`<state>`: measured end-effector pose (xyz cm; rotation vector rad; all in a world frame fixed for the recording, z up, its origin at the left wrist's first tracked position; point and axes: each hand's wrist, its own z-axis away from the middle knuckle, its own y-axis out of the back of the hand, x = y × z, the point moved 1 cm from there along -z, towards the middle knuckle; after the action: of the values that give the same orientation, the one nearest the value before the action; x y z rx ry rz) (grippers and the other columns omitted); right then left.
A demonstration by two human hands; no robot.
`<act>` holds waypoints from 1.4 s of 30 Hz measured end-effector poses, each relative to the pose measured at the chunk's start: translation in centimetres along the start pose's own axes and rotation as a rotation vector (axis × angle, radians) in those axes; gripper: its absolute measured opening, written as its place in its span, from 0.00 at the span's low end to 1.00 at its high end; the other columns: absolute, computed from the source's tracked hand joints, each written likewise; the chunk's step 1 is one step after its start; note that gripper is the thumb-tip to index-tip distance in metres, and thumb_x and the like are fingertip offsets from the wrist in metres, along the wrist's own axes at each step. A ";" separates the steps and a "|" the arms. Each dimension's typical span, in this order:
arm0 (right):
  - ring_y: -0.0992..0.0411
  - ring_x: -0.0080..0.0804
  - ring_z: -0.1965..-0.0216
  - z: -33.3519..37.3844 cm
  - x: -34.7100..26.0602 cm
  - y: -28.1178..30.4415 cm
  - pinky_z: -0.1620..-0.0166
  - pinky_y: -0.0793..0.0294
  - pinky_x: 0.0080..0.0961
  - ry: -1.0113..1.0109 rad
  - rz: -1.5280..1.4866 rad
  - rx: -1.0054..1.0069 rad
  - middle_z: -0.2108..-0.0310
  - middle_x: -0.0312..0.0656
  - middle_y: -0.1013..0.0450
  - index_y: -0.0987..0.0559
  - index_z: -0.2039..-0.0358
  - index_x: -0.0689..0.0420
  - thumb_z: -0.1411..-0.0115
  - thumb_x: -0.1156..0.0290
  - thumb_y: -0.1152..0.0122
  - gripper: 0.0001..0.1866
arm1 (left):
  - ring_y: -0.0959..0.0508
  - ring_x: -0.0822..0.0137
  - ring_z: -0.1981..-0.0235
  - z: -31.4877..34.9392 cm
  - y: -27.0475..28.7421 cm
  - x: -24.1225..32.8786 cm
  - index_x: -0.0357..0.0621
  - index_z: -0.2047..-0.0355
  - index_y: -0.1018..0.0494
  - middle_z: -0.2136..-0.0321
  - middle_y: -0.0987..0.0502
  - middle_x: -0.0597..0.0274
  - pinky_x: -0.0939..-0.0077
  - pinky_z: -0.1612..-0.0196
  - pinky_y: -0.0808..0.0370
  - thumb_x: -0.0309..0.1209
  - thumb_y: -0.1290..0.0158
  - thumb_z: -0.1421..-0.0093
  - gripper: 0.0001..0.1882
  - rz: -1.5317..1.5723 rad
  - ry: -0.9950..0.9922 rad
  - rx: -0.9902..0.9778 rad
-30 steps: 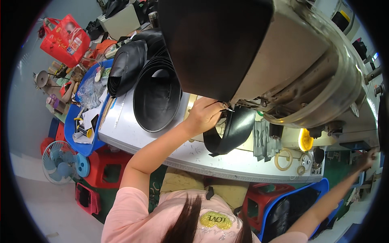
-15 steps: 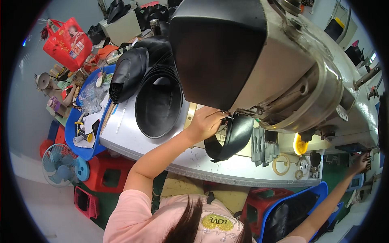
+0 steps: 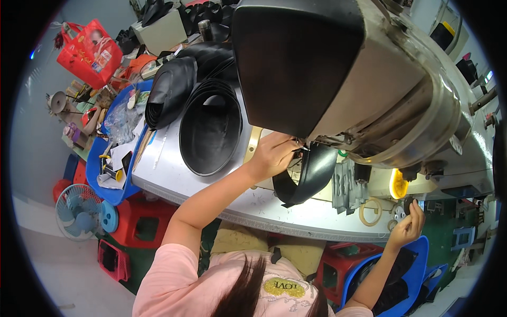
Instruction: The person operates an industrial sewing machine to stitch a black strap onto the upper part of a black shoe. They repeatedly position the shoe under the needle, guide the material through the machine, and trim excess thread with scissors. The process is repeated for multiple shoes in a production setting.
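Note:
My left hand (image 3: 272,154) is at the needle area of a large sewing machine (image 3: 391,84), its fingers pinched close to a small metal part. A curved black leather-like piece (image 3: 311,177) stands beside those fingertips under the machine head. What the pinch holds, if anything, is hidden. My right hand (image 3: 407,226) is raised by the table's right end, fingers curled against a small round black knob-like disc (image 3: 407,204) and partly covering it.
Rolled black sheets (image 3: 211,134) lie on the white table (image 3: 253,219), left of the machine. Grey strips (image 3: 346,185) and a pale ring (image 3: 371,212) sit to the right. A blue tray (image 3: 95,164) with odds and ends adjoins the left side; a blue bin (image 3: 420,264) with black pieces stands below right.
My right hand has come left from beside the machine's far right side to the black disc. My left hand stays at the needle area, and the view has shifted slightly.

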<state>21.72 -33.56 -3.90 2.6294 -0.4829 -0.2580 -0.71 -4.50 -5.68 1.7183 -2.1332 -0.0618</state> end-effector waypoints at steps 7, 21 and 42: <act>0.30 0.39 0.68 0.1 0.0 0.0 0.64 0.30 0.27 0.015 -0.011 0.017 0.68 0.46 0.28 0.26 0.73 0.65 0.53 0.90 0.58 0.12 | 0.26 0.60 0.73 0.2 0.6 1.4 0.33 0.77 0.29 0.75 0.29 0.55 0.71 0.66 0.25 0.15 0.48 0.59 0.06 -0.013 -0.039 -0.057; 0.32 0.28 0.72 -14.2 37.9 15.3 0.68 0.32 0.25 -0.484 0.112 -0.063 0.71 0.42 0.30 0.29 0.65 0.62 0.45 0.53 0.54 0.22 | 0.26 0.56 0.68 0.0 0.5 1.7 0.34 0.76 0.29 0.74 0.28 0.55 0.72 0.67 0.26 0.18 0.46 0.57 0.06 -0.015 -0.081 -0.091; 0.40 0.19 0.85 -3.8 5.1 2.7 0.80 0.41 0.14 -0.613 -0.299 0.456 0.82 0.36 0.32 0.25 0.70 0.63 0.43 0.68 0.53 0.11 | 0.26 0.55 0.69 0.7 0.3 1.3 0.34 0.76 0.30 0.75 0.29 0.54 0.70 0.65 0.27 0.11 0.50 0.61 0.10 0.063 0.095 0.000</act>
<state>26.59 -36.22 0.17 3.0343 -0.3628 -1.1974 -1.45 -5.82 -5.82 1.6198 -2.1159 0.0366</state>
